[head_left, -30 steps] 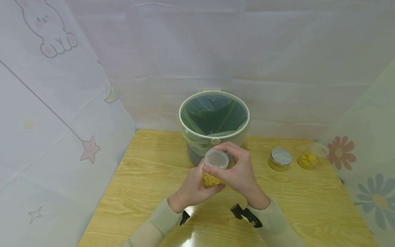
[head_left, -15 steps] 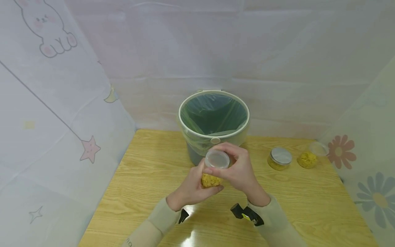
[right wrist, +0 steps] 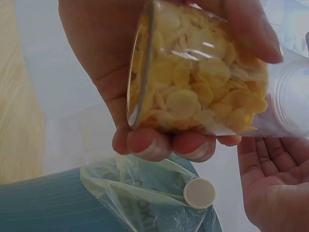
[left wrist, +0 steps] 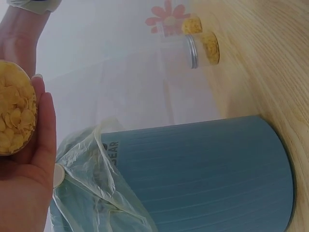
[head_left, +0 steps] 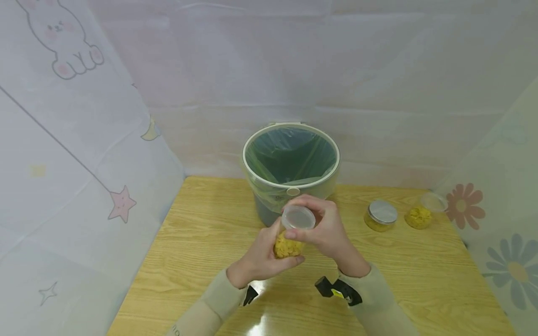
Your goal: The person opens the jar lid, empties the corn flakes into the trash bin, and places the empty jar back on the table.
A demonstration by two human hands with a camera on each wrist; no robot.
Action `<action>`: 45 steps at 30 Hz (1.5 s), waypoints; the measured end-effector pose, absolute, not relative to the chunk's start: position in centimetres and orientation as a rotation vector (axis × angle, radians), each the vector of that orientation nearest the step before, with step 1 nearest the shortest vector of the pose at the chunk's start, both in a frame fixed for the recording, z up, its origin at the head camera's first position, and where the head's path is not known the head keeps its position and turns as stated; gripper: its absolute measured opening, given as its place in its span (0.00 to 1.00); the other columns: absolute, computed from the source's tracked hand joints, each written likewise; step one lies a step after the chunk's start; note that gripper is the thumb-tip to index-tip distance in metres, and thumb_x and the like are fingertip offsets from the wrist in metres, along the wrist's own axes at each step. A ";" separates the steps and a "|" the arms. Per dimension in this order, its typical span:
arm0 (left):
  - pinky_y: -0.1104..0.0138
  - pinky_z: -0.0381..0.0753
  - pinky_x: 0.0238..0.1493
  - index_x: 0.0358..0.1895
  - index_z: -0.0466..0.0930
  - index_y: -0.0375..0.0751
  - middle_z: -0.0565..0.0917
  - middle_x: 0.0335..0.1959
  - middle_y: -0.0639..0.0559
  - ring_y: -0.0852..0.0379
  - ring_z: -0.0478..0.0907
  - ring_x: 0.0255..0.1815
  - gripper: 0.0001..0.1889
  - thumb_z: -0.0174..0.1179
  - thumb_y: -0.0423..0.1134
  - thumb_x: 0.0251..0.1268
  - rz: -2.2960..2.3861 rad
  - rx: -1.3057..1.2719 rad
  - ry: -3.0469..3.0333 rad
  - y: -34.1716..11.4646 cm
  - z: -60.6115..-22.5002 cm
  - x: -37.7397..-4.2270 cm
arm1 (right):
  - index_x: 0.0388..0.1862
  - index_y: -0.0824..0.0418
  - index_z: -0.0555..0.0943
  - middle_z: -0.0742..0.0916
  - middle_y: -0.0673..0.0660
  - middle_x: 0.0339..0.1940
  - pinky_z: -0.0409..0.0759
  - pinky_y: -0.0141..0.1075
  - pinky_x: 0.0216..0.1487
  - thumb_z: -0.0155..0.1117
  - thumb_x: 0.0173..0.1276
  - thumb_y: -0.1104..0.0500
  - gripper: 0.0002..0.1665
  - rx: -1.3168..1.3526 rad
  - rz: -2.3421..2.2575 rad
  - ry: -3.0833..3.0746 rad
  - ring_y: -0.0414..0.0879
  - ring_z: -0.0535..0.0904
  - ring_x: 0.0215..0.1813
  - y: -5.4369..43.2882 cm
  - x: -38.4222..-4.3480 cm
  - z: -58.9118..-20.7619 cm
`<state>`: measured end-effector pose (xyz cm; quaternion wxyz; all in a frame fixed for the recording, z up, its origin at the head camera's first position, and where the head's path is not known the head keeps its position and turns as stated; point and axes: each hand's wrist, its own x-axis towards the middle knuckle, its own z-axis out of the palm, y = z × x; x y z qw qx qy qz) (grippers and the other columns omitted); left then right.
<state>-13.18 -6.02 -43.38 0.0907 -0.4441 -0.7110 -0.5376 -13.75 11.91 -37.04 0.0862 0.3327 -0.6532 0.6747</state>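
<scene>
A clear plastic jar (head_left: pixel 287 246) part-filled with yellow flakes is held tilted in front of the bin, its translucent lid (head_left: pixel 299 217) towards the upper right. My left hand (head_left: pixel 261 255) grips the jar's body, thumb on the near side. Curled round the lid are the thumb and fingers of my right hand (head_left: pixel 322 232). In the right wrist view the yellow flakes (right wrist: pixel 207 79) fill the base and middle of the jar, with the lid end at the right edge. The left wrist view shows the jar's base (left wrist: pixel 17 108) at its left edge.
Behind the hands stands a blue-grey bin (head_left: pixel 264 212), uncovered and lined with a clear bag. To the right on the wooden table (head_left: pixel 197 219) are a silver-lidded jar (head_left: pixel 381 213) and a clear-topped jar (head_left: pixel 419 217), both with yellow contents. Printed cloth hangs around.
The lid end has shifted slightly right, together with the right hand's fingers. More of the flakes show between the hands. Bin and other jars stay where they were.
</scene>
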 end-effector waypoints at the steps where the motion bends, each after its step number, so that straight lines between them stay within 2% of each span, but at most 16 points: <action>1: 0.74 0.80 0.30 0.64 0.68 0.39 0.81 0.36 0.52 0.66 0.78 0.31 0.32 0.71 0.35 0.56 -1.602 -1.325 -2.110 -6.0 -43.3 -13.2 | 0.43 0.69 0.85 0.88 0.60 0.41 0.81 0.39 0.39 0.82 0.54 0.41 0.34 1.003 2.014 -1.944 0.53 0.81 0.41 11.9 -13.8 -37.0; 10: 0.74 0.79 0.31 0.64 0.68 0.39 0.81 0.36 0.52 0.67 0.77 0.31 0.34 0.72 0.35 0.54 -1.626 -1.371 -2.091 -6.0 -43.2 -13.2 | 0.44 0.72 0.82 0.87 0.59 0.41 0.81 0.38 0.42 0.81 0.57 0.42 0.35 1.181 2.066 -1.873 0.50 0.82 0.43 12.2 -14.4 -37.3; 14: 0.74 0.79 0.32 0.64 0.68 0.38 0.81 0.38 0.51 0.66 0.77 0.32 0.34 0.72 0.33 0.53 -1.616 -1.352 -2.082 -5.8 -43.3 -13.3 | 0.46 0.73 0.81 0.87 0.61 0.43 0.79 0.38 0.48 0.80 0.60 0.51 0.28 1.171 2.133 -1.873 0.52 0.81 0.47 11.9 -14.2 -37.3; 17: 0.70 0.82 0.40 0.65 0.67 0.36 0.83 0.45 0.47 0.61 0.80 0.39 0.36 0.72 0.31 0.51 -1.596 -1.311 -2.034 -5.6 -43.3 -13.5 | 0.49 0.70 0.81 0.85 0.64 0.46 0.78 0.41 0.49 0.77 0.59 0.62 0.22 1.051 2.124 -1.905 0.55 0.80 0.49 11.3 -13.5 -37.1; 20: 0.66 0.82 0.46 0.63 0.68 0.34 0.83 0.49 0.44 0.55 0.82 0.44 0.36 0.71 0.30 0.48 -1.531 -1.233 -1.994 -5.4 -43.4 -13.8 | 0.50 0.64 0.82 0.85 0.61 0.46 0.79 0.42 0.47 0.79 0.55 0.67 0.23 0.863 1.977 -1.972 0.54 0.80 0.48 10.6 -12.5 -36.8; 24: 0.64 0.82 0.48 0.60 0.70 0.33 0.83 0.48 0.44 0.53 0.82 0.46 0.33 0.71 0.31 0.46 -1.472 -1.137 -1.998 -5.2 -43.4 -14.0 | 0.48 0.57 0.84 0.86 0.51 0.44 0.79 0.44 0.46 0.86 0.47 0.64 0.28 0.658 1.767 -2.035 0.50 0.81 0.47 9.7 -11.7 -36.7; 27: 0.64 0.82 0.49 0.59 0.71 0.33 0.84 0.48 0.44 0.53 0.83 0.46 0.32 0.72 0.33 0.47 -1.459 -1.100 -2.009 -5.0 -43.4 -13.9 | 0.46 0.55 0.85 0.86 0.48 0.43 0.79 0.45 0.46 0.87 0.45 0.62 0.27 0.594 1.691 -2.045 0.49 0.82 0.47 9.4 -11.6 -36.7; 33: 0.66 0.83 0.46 0.60 0.73 0.34 0.85 0.46 0.46 0.55 0.83 0.44 0.33 0.73 0.33 0.47 -1.475 -1.054 -2.013 -4.7 -43.4 -13.6 | 0.42 0.56 0.87 0.87 0.48 0.42 0.80 0.42 0.43 0.86 0.46 0.61 0.23 0.602 1.648 -2.045 0.48 0.82 0.47 9.5 -11.8 -36.8; 38: 0.61 0.83 0.49 0.61 0.74 0.33 0.84 0.48 0.43 0.51 0.82 0.47 0.32 0.70 0.27 0.46 -1.690 -1.128 -1.924 -4.3 -43.7 -13.6 | 0.41 0.54 0.87 0.87 0.47 0.40 0.80 0.42 0.40 0.86 0.46 0.60 0.22 0.616 1.652 -2.070 0.47 0.82 0.45 9.7 -11.9 -36.8; 41: 0.58 0.83 0.49 0.58 0.74 0.30 0.83 0.48 0.39 0.49 0.81 0.47 0.30 0.70 0.24 0.46 -1.794 -1.163 -1.878 -4.2 -44.0 -13.6 | 0.41 0.53 0.87 0.87 0.47 0.40 0.80 0.43 0.39 0.87 0.46 0.58 0.22 0.634 1.674 -2.085 0.47 0.82 0.44 9.7 -11.9 -36.7; 45: 0.58 0.84 0.45 0.55 0.75 0.29 0.83 0.45 0.38 0.51 0.81 0.44 0.27 0.70 0.23 0.47 -1.844 -1.190 -1.874 -4.4 -44.2 -13.6 | 0.42 0.53 0.88 0.87 0.47 0.41 0.80 0.44 0.39 0.86 0.46 0.60 0.22 0.672 1.711 -2.093 0.48 0.81 0.45 9.8 -12.0 -36.7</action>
